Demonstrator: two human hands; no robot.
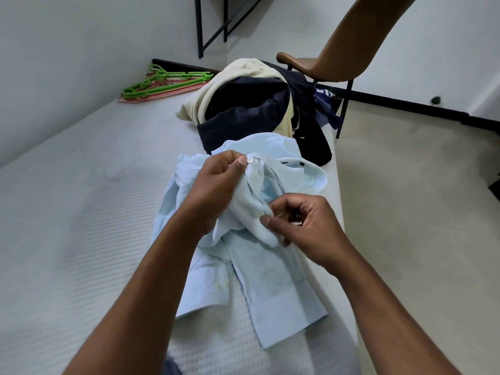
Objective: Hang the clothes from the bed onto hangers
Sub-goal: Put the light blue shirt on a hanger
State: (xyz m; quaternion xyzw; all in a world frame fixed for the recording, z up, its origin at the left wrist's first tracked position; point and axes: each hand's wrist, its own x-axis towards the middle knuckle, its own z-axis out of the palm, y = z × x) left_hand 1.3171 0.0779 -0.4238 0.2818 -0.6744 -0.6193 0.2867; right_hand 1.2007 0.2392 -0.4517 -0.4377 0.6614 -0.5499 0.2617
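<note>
I have the light blue shirt [270, 280] crumpled on the bed [81, 253] directly under both grips. My left grip [213, 185] pinches its button edge, and my right grip [305, 228] pinches fabric just below. The hangers [173, 83] lie well apart, far-left by the wall, nearer my left grip.

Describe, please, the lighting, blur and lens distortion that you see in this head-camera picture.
Head view: soft, even light, only faint shadows on the bed; wide-angle bending curves the chair back and stretches the forearms; slight motion blur at the right hand pinching the light blue shirt, the left hand sharper.
</note>
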